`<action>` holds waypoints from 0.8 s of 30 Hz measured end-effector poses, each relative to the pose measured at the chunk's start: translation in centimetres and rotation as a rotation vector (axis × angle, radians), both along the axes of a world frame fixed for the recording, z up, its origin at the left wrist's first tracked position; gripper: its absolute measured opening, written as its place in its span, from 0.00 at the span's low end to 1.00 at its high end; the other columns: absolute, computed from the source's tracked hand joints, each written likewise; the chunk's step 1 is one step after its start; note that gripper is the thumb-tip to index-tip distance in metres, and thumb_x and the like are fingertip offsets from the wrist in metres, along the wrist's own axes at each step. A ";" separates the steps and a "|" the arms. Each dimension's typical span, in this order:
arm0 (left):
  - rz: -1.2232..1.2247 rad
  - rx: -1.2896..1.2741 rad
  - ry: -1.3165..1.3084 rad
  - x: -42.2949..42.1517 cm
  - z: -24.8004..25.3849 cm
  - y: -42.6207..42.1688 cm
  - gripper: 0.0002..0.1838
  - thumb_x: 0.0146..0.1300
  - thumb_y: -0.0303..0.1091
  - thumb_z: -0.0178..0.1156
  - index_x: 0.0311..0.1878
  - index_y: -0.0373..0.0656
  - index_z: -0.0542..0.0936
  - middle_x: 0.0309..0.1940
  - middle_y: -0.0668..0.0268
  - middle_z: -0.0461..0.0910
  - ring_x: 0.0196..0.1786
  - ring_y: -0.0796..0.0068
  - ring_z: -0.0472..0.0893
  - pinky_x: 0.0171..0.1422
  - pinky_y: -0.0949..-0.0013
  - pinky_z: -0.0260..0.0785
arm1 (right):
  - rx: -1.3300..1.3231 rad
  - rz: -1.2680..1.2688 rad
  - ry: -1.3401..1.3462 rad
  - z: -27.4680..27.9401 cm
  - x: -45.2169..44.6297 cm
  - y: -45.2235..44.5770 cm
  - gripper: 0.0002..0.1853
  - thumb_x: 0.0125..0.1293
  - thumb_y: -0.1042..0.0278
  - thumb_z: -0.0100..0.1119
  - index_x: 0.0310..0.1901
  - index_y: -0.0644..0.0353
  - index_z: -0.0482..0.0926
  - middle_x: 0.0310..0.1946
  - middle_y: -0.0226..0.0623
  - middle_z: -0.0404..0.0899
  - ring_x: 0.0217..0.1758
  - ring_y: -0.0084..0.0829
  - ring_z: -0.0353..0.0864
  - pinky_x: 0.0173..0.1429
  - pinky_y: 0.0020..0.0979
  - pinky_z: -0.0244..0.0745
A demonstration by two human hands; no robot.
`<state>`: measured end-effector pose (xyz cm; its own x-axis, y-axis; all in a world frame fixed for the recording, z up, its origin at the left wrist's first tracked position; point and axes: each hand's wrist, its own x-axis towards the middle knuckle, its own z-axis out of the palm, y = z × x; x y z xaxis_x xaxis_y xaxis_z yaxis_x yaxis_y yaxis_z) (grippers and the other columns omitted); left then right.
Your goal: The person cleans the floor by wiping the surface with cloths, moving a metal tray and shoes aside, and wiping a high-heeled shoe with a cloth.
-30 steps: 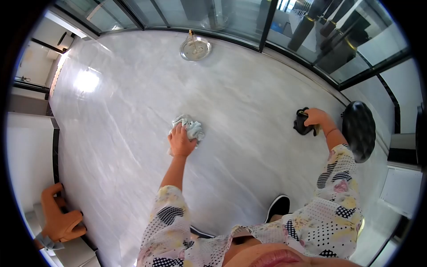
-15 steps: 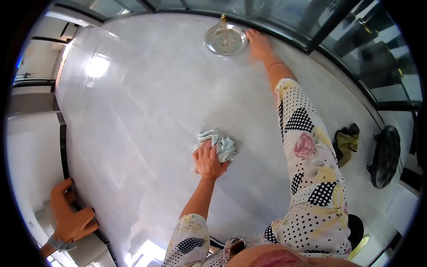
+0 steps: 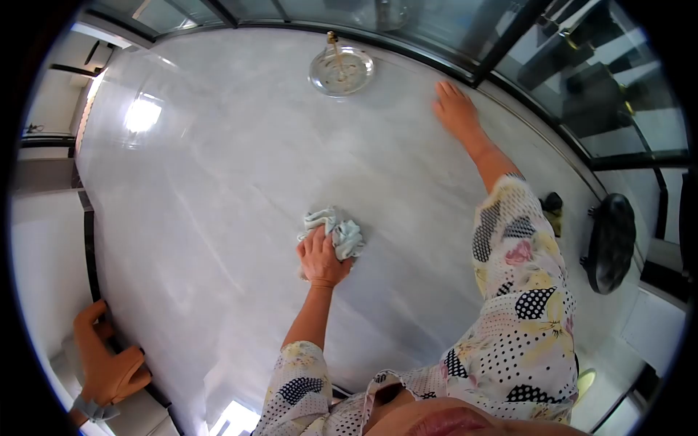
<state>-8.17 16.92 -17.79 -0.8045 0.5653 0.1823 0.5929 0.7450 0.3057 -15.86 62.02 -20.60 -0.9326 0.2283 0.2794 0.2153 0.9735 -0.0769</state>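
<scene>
A crumpled pale blue-green cloth (image 3: 347,238) lies on the glossy grey surface near its middle. My left hand (image 3: 320,260) grips it from above, fingers curled over the bunched fabric. Farther off to the right, my right hand (image 3: 456,110) is stretched out close to the dark-framed glass at the far edge. Its fingers are extended and it holds nothing. To the left of that hand stands a round clear glass dish (image 3: 342,76) with a thin gold-topped stem rising from it, apart from my fingers.
Dark-framed glass panels (image 3: 429,36) border the far and right sides. A black oval object (image 3: 611,243) stands at the right, with a small dark and olive item (image 3: 554,214) beside my sleeve. An orange-brown chair-like object (image 3: 109,356) is at lower left.
My right hand has left the dish's side and come back toward me and to the right. My left hand stays on the cloth. The whole view has shifted slightly.
</scene>
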 end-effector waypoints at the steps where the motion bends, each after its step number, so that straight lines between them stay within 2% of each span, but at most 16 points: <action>1: 0.001 -0.005 0.010 0.0 0.1 0.1 0.33 0.36 0.39 0.69 0.51 0.47 0.72 0.58 0.64 0.72 0.61 0.60 0.70 0.63 0.52 0.55 | 0.010 0.011 0.018 -0.1 4.4 1.1 0.22 0.64 0.60 0.51 0.57 0.62 0.70 0.62 0.39 0.69 0.65 0.38 0.68 0.62 0.40 0.67; 4: 0.038 -0.050 -0.016 -0.1 0.0 -0.1 0.31 0.38 0.39 0.67 0.51 0.46 0.73 0.58 0.63 0.72 0.62 0.58 0.69 0.64 0.51 0.54 | 0.009 -0.056 -0.085 0.5 18.5 3.2 0.21 0.64 0.61 0.53 0.56 0.62 0.70 0.63 0.40 0.68 0.64 0.40 0.69 0.62 0.40 0.68; 6: 0.029 -0.062 -0.007 0.2 0.1 0.0 0.31 0.38 0.39 0.67 0.51 0.46 0.73 0.58 0.63 0.72 0.62 0.58 0.68 0.65 0.52 0.54 | -0.079 -0.099 -0.221 3.8 27.1 4.5 0.17 0.63 0.61 0.55 0.49 0.60 0.75 0.51 0.44 0.77 0.53 0.44 0.77 0.54 0.41 0.73; 7: 0.026 -0.045 0.024 0.2 0.2 0.1 0.30 0.39 0.39 0.66 0.51 0.46 0.73 0.58 0.63 0.72 0.62 0.58 0.68 0.65 0.52 0.54 | -0.119 -0.184 -0.336 5.8 30.2 5.2 0.15 0.62 0.61 0.56 0.46 0.60 0.77 0.46 0.44 0.78 0.48 0.45 0.78 0.51 0.42 0.73; 9: 0.031 -0.071 -0.002 0.3 0.6 0.5 0.30 0.40 0.41 0.67 0.51 0.46 0.74 0.58 0.64 0.71 0.63 0.60 0.67 0.66 0.53 0.53 | -0.196 -0.313 -0.534 9.1 32.1 6.6 0.11 0.60 0.61 0.57 0.38 0.60 0.79 0.35 0.45 0.81 0.39 0.47 0.79 0.44 0.42 0.74; 10: 0.041 -0.074 -0.016 0.3 1.1 0.7 0.31 0.40 0.42 0.68 0.52 0.46 0.74 0.58 0.65 0.71 0.63 0.60 0.67 0.66 0.53 0.53 | -0.245 -0.325 -0.431 9.5 31.6 6.7 0.11 0.60 0.60 0.58 0.35 0.60 0.79 0.32 0.45 0.80 0.37 0.47 0.79 0.42 0.43 0.73; 12: 0.064 -0.086 -0.036 0.3 1.2 0.5 0.32 0.40 0.43 0.69 0.52 0.46 0.74 0.59 0.66 0.71 0.64 0.63 0.67 0.67 0.53 0.53 | -0.360 -0.344 -0.232 9.1 29.9 6.0 0.11 0.58 0.60 0.60 0.28 0.60 0.79 0.25 0.45 0.78 0.32 0.47 0.78 0.38 0.43 0.72; 14: 0.064 -0.091 -0.032 0.3 1.2 0.3 0.32 0.40 0.43 0.69 0.52 0.46 0.74 0.59 0.66 0.71 0.64 0.63 0.67 0.67 0.53 0.53 | -0.482 -0.249 -0.158 7.1 24.6 4.0 0.11 0.57 0.61 0.61 0.28 0.61 0.78 0.26 0.45 0.79 0.32 0.46 0.78 0.38 0.42 0.72; 16: 0.061 -0.093 -0.037 0.3 1.0 0.4 0.32 0.40 0.43 0.69 0.52 0.46 0.74 0.59 0.66 0.71 0.64 0.62 0.66 0.67 0.53 0.53 | -0.661 -0.131 -0.054 4.6 17.4 0.8 0.11 0.58 0.63 0.62 0.28 0.63 0.76 0.23 0.43 0.77 0.26 0.38 0.76 0.34 0.35 0.71; 17: 0.059 -0.086 -0.032 0.3 0.8 0.3 0.32 0.39 0.43 0.69 0.52 0.46 0.74 0.59 0.66 0.71 0.64 0.62 0.66 0.66 0.53 0.53 | -0.634 -0.132 -0.041 3.7 13.1 -1.4 0.11 0.57 0.64 0.61 0.28 0.63 0.76 0.23 0.42 0.78 0.27 0.35 0.78 0.35 0.34 0.72; 18: 0.055 -0.082 -0.026 0.2 0.6 0.2 0.32 0.39 0.43 0.69 0.52 0.46 0.74 0.59 0.65 0.71 0.64 0.62 0.66 0.66 0.53 0.53 | -0.635 -0.147 -0.018 3.6 8.9 -3.7 0.10 0.55 0.64 0.63 0.27 0.62 0.77 0.23 0.37 0.79 0.28 0.28 0.78 0.35 0.33 0.73; 19: 0.050 -0.079 -0.019 0.2 0.4 0.1 0.33 0.39 0.43 0.69 0.52 0.46 0.74 0.59 0.65 0.71 0.64 0.62 0.66 0.66 0.53 0.53 | -0.790 -0.092 0.065 -0.3 4.6 -4.2 0.09 0.55 0.66 0.63 0.32 0.61 0.77 0.22 0.34 0.79 0.24 0.24 0.78 0.32 0.29 0.73; 22: 0.038 -0.068 -0.042 0.2 0.8 0.1 0.32 0.39 0.43 0.69 0.52 0.47 0.73 0.59 0.65 0.71 0.64 0.62 0.66 0.65 0.52 0.54 | -1.273 -0.370 0.046 1.3 -5.7 -10.3 0.14 0.59 0.64 0.61 0.40 0.64 0.72 0.21 0.35 0.80 0.19 0.24 0.79 0.19 0.23 0.68; 24: 0.013 -0.049 -0.028 0.0 0.7 0.1 0.33 0.39 0.41 0.66 0.53 0.47 0.70 0.57 0.64 0.71 0.61 0.58 0.68 0.63 0.51 0.55 | -1.695 -0.399 0.088 0.6 -10.3 -12.4 0.14 0.59 0.65 0.61 0.39 0.64 0.70 0.22 0.37 0.81 0.22 0.26 0.82 0.16 0.24 0.67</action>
<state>-8.17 17.03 -17.06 -0.8164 0.5623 0.1315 0.5744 0.7674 0.2850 -26.16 49.58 -20.02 -0.7478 0.4890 -0.4491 0.3405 -0.2982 -0.8917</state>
